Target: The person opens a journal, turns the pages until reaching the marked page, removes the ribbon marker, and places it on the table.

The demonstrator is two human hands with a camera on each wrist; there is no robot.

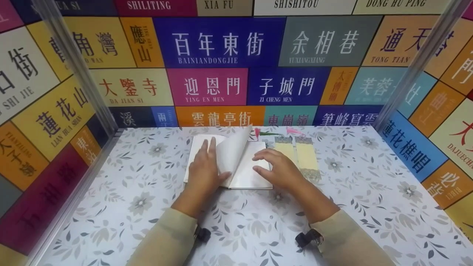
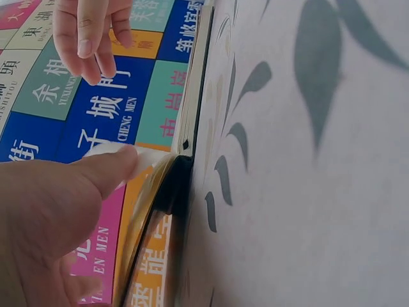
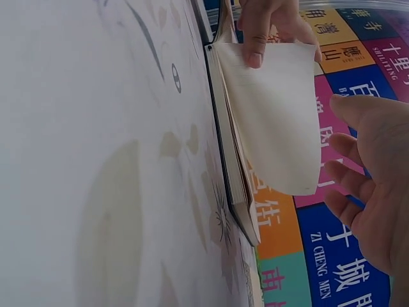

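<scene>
Head view: book (image 1: 253, 175) is laid open on table (image 1: 236, 236), raised leaf (image 1: 232, 147) is thumb-pressed by straight-fingered left hand (image 1: 205, 165), nothing is held by right hand (image 1: 280, 170); leaf may be creased if thumb slips.

Large blue wall panel (image 1: 220, 43): BAINIANDONGJIE; pink panel (image 1: 181, 74): YING EN MEN (Chinese characters (image 1: 212, 86) above); grey panel (image 1: 325, 53): YUXIANGXIANG.

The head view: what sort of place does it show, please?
Probably a small indoor booth or desk nook: colourful lettered walls stand on three sides of a patterned table, and an open book lies on it.
</scene>
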